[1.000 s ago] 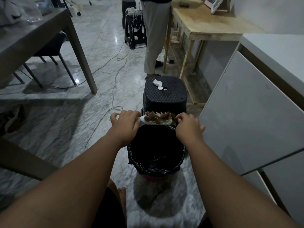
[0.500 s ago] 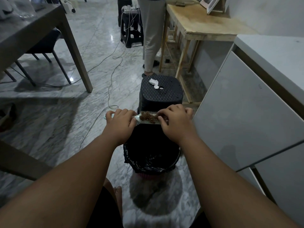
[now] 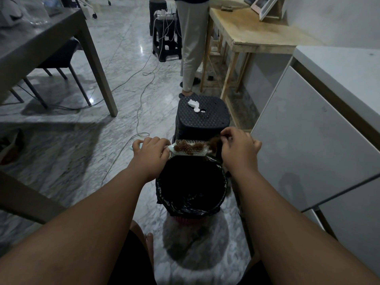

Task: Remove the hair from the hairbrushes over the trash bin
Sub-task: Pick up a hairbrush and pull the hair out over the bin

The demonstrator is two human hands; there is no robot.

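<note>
A pale mint hairbrush [image 3: 190,150] lies level over the far rim of the trash bin [image 3: 192,208], bristles up, with brown hair tangled in them. My left hand [image 3: 149,152] is closed around its handle on the left. My right hand [image 3: 238,148] sits off the brush's right end and pinches a tuft of brown hair [image 3: 214,144] that still trails from the bristles. The bin is lined with a black bag and looks dark inside.
A black plastic stool [image 3: 202,120] with a crumpled white tissue [image 3: 193,104] stands just behind the bin. A white cabinet [image 3: 312,153] flanks the right. A person [image 3: 192,48] stands by a wooden table [image 3: 257,36] ahead. Cables [image 3: 141,103] cross the marble floor; a grey table [image 3: 41,46] is at left.
My right hand went onto the bristles, then drew back to the right, dragging a tuft of hair off the brush's end. My left hand has kept its hold on the handle.
</note>
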